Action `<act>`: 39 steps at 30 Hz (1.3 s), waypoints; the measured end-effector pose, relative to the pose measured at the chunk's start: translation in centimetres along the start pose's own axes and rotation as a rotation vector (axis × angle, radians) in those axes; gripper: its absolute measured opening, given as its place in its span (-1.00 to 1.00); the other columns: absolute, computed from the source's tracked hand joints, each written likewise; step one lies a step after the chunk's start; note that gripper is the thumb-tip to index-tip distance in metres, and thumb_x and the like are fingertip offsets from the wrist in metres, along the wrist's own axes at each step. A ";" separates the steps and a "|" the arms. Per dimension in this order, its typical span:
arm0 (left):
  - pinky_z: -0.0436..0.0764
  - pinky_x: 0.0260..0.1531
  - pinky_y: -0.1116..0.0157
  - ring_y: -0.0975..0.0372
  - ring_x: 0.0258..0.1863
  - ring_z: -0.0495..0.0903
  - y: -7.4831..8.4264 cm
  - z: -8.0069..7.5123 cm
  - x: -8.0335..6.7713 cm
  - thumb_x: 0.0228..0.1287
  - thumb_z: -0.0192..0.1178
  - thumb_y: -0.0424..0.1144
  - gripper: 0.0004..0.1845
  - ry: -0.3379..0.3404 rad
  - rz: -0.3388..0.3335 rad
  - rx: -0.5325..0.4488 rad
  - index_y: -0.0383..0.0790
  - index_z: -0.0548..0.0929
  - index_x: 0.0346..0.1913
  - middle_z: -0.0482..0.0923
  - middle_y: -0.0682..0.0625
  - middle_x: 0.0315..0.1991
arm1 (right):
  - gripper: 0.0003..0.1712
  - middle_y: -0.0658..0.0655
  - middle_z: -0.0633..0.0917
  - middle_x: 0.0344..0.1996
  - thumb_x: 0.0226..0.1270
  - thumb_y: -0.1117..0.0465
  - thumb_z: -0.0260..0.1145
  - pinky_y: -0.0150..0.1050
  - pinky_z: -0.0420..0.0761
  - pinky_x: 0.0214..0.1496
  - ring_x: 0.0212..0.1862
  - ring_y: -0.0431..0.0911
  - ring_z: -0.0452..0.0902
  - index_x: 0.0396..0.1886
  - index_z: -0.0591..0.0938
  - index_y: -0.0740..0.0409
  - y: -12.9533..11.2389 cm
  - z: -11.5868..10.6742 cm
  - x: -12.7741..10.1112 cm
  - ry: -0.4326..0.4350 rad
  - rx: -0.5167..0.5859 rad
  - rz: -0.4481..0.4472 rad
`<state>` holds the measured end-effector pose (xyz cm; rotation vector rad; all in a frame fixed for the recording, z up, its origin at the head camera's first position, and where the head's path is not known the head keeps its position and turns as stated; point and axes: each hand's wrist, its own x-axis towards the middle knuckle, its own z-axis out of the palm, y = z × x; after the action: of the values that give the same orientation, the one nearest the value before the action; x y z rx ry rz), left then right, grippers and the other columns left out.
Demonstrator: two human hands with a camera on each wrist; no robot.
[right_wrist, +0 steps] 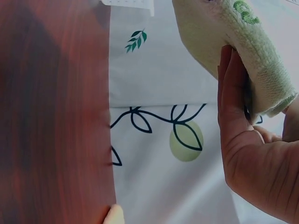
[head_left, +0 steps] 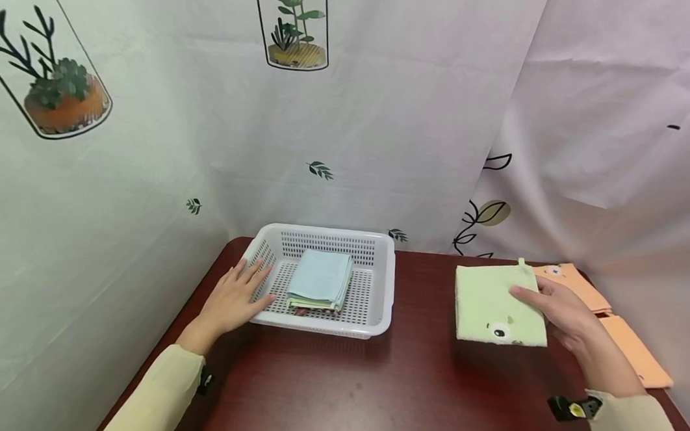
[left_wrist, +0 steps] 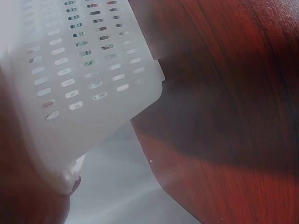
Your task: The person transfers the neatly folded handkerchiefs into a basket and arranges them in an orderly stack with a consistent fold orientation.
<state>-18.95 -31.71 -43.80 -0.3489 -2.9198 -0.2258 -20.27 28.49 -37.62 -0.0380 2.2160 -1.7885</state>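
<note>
In the head view my right hand (head_left: pixel 562 311) pinches a folded light green towel (head_left: pixel 487 301) at its right side, thumb on top, held above the table. The towel bears an embroidered eye and a small loop. The right wrist view shows the fingers of the right hand (right_wrist: pixel 252 135) under the thick folded green towel (right_wrist: pixel 257 60). My left hand (head_left: pixel 229 300) rests with spread fingers on the left rim of a white plastic basket (head_left: pixel 380 321). Inside the basket lies a stack of folded towels, a light blue towel (head_left: pixel 321 274) on top and green edges below.
Folded orange towels (head_left: pixel 636 351) lie at the table's right edge, partly behind my right arm. The dark red wooden table (head_left: pixel 336 391) meets a pale printed curtain (head_left: pixel 355 125) at the back and sides. In the left wrist view, the slotted basket wall (left_wrist: pixel 93 112) fills the upper left.
</note>
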 end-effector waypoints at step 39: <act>0.03 0.47 -0.27 -0.27 0.56 -0.01 -0.1 0.0 -0.1 0.41 0.08 0.22 -0.20 0.005 0.008 0.000 -0.15 0.27 0.56 0.18 -0.23 0.55 | -0.31 -0.06 0.77 -0.28 0.53 0.15 0.24 -0.19 0.75 -0.17 -0.22 -0.18 0.75 0.41 0.21 0.48 -2.9 4.0 2.8 -0.086 0.082 -0.050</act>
<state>-18.92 -31.77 -43.86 -0.3587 -2.9128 -0.2256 -22.40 23.43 -36.16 -0.1507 2.0981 -1.8661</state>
